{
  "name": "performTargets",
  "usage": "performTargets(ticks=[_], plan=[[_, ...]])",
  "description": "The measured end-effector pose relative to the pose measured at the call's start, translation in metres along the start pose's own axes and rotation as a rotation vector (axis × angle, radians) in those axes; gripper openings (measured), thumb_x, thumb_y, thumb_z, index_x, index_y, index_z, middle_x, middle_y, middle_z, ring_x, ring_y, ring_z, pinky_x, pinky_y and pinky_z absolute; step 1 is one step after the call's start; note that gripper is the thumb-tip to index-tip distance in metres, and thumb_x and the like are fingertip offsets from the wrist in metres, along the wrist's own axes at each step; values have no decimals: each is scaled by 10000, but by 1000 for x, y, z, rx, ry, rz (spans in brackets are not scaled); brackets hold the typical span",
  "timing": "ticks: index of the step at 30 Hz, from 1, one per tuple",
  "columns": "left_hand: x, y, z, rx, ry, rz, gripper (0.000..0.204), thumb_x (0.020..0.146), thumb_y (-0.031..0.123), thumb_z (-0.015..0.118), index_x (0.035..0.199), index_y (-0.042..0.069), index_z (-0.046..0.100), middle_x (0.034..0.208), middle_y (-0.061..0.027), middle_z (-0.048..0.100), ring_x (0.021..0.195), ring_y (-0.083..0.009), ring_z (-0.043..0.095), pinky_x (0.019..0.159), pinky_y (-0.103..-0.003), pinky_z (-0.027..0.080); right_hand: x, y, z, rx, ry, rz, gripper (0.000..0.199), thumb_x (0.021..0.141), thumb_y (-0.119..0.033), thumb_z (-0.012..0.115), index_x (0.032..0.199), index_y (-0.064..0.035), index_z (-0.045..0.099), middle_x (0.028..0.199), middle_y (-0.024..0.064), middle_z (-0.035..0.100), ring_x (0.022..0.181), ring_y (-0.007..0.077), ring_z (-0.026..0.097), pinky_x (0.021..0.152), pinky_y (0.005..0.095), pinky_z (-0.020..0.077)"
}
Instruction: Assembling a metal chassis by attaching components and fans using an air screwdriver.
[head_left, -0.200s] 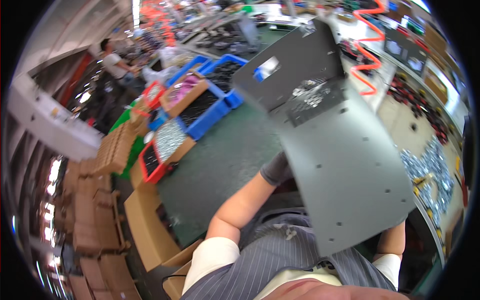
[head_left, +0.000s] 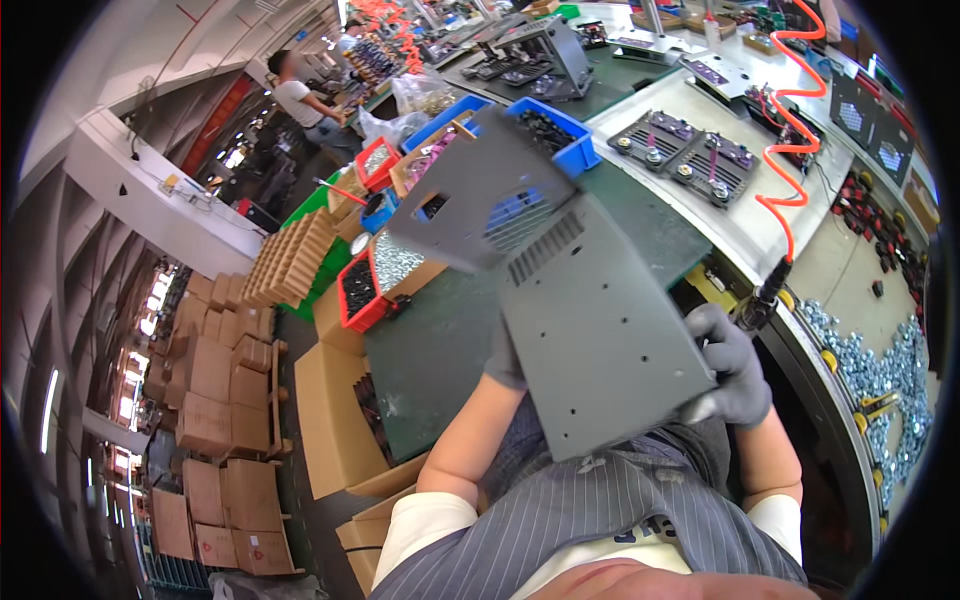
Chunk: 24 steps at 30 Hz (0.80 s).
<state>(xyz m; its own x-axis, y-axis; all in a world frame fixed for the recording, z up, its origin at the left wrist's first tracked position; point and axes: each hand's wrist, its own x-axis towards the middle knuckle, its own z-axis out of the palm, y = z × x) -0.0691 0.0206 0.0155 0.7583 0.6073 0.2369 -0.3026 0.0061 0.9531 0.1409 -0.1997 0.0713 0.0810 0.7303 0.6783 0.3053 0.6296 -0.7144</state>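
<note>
Swung the panel (head_left: 600, 330) leftward above the tabletop (head_left: 425, 345), bringing the right hand (head_left: 730, 372) into view, clasping its right edge. Had the left hand (head_left: 504, 362) at the opposite edge; could not tell its grip, fingers hidden. Seemed mid-turn, not set down.

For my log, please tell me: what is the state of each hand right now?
Left hand: at the left edge of the bent grey panel, fingers hidden; grip cannot be told.
Right hand: closed on the panel's right edge.
</note>
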Motion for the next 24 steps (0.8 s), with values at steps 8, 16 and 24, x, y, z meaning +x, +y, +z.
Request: performTargets(ticks=[8, 16, 24], plan=[[-15, 53, -96, -91, 584, 240, 467, 885, 193, 530, 1302, 12, 425, 1267, -137, 505, 1135, -260, 522, 977, -412, 429, -22, 50, 3, -37, 408, 306, 639, 830, -651, 494, 870, -25, 613, 803, 46, 562, 746, 156, 530, 685, 286, 423], [-23, 59, -118, 57, 349, -121, 385, 895, 256, 488, 1228, 62, 493, 1239, -96, 542, 1136, -244, 522, 987, -411, 404, -33, 148, -19, -140, 471, 551, 631, 921, -552, 403, 1031, 43, 582, 852, 28, 575, 805, 104, 487, 755, 263, 420], [-3, 34, -32, 1585, -295, 307, 263, 826, 126, 506, 1005, 207, 681, 1082, -11, 648, 1076, -235, 559, 1055, -426, 270, -12, 180, -12, -736, 504, 457, 375, 924, -312, 469, 1042, 17, 606, 1030, 206, 581, 941, 357, 559, 857, 379, 427]])
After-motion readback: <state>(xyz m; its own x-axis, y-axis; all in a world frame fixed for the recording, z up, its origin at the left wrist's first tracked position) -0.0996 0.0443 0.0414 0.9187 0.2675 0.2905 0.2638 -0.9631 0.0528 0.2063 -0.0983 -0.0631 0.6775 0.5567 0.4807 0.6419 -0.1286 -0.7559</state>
